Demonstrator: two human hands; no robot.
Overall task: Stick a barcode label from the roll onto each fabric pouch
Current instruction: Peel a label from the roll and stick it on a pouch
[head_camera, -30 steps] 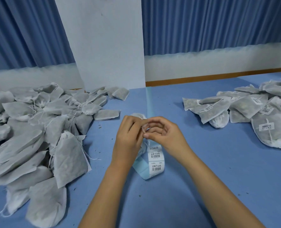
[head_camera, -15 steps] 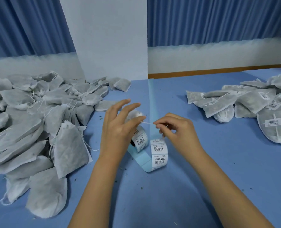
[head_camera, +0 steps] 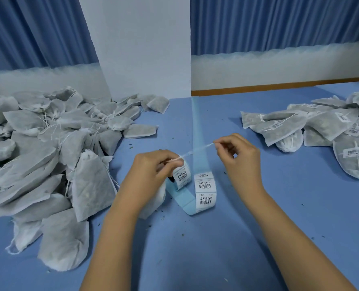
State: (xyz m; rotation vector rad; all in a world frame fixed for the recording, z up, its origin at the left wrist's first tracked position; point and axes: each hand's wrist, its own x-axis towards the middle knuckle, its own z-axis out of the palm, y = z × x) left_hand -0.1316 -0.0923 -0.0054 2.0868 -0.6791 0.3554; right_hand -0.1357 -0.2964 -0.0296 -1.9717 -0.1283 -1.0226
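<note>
since half a second ago the hands have drawn apart: the left hand, whose fingers were spread then, is now curled round the gathered neck of a pouch just left of the label roll. the right hand has moved off to the roll's upper right, pinching the end of the drawstring between thumb and forefinger. the string runs taut from the pouch's neck to that pinch, passing above the roll. the pouch's body hangs under the left palm, its lower end on the blue table at the roll's left — mostly hidden by the hand.

the roll stands on the table with a printed barcode label facing the camera. its strip of labels loops out to the roll's right, and bare blue backing stretches away behind the roll toward a white pillar. a big heap of unlabelled pouches lies well left of the roll — a smaller heap of labelled pouches lies well to its right.
</note>
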